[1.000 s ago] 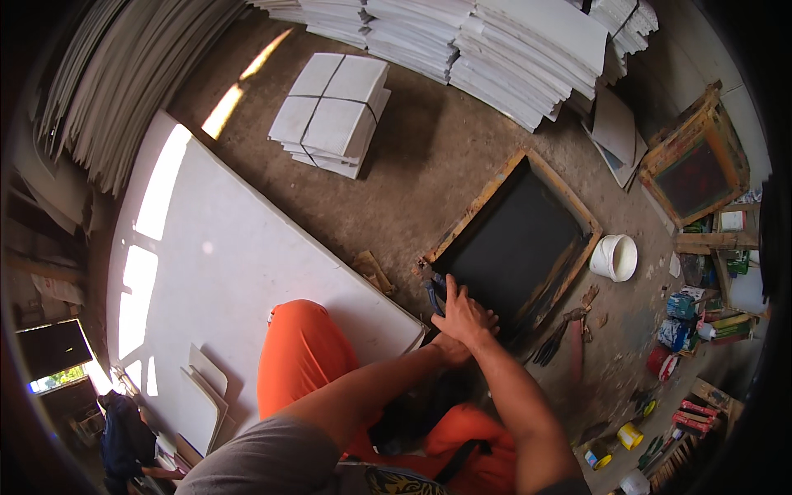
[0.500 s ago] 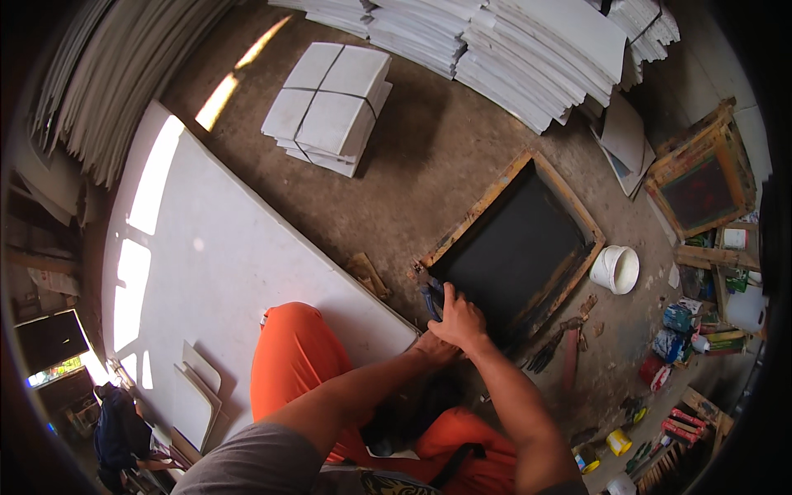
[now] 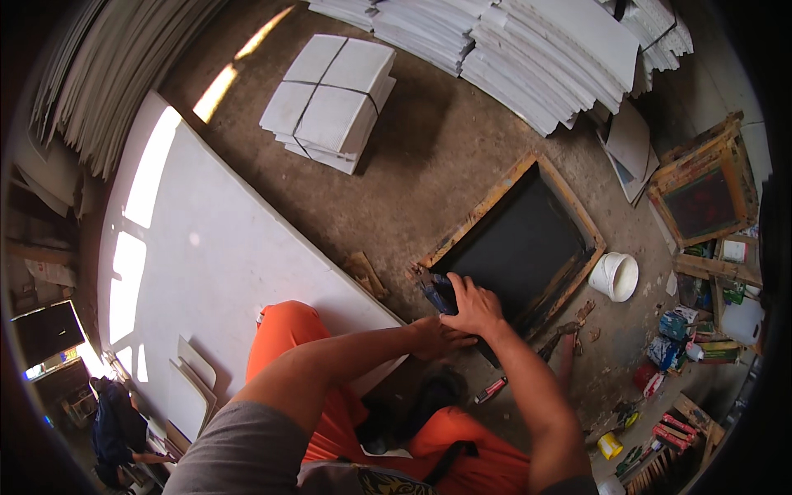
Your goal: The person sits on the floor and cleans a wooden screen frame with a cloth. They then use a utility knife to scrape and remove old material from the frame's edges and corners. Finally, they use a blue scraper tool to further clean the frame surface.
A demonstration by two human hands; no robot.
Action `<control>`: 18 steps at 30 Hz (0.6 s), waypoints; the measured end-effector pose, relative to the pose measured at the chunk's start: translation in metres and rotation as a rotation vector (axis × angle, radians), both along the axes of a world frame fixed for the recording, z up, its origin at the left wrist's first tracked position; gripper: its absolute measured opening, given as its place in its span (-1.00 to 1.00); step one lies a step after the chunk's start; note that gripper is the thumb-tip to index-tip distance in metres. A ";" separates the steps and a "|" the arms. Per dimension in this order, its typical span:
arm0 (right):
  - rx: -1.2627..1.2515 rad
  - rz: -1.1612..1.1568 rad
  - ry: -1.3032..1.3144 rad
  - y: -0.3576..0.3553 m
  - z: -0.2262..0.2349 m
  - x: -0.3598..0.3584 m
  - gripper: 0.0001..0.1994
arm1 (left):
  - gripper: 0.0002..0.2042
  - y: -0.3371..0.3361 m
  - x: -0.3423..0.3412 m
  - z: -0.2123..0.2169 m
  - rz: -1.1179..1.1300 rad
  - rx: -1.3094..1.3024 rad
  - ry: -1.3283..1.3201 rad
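A wooden frame [image 3: 478, 212] with a black panel [image 3: 520, 239] stretched in it lies on the floor in front of me. At its near left corner is a pair of dark-handled pliers [image 3: 435, 290], its jaws against the wood. My right hand [image 3: 478, 307] is on the pliers' handles, fingers bent over them and partly spread. My left hand [image 3: 441, 337] is just below, beside the right hand at the frame's near edge. Its fingertips are blurred, and whether they hold anything is unclear.
A large white sheet [image 3: 214, 239] lies left, its edge near my orange-trousered knee. Beyond stands a strapped stack of white boards [image 3: 330, 99]. A white bucket [image 3: 615, 276] stands right of the frame. A red-ended tool [image 3: 491, 390] lies near my foot. Paint cans [image 3: 678, 322] clutter the right.
My right hand's fingers have loosened and spread over the pliers' handles. My left hand has shifted slightly up and right. The red-ended tool on the floor has come into sight.
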State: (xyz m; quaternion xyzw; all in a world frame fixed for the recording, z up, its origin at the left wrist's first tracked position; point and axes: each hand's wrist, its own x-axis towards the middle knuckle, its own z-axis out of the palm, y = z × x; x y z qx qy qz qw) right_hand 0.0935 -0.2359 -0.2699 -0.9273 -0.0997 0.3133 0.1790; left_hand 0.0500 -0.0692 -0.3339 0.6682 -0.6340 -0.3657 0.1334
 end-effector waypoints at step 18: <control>-0.030 0.186 -0.065 -0.017 0.000 0.032 -0.11 | -0.38 -0.011 -0.044 0.025 0.713 -0.159 -0.161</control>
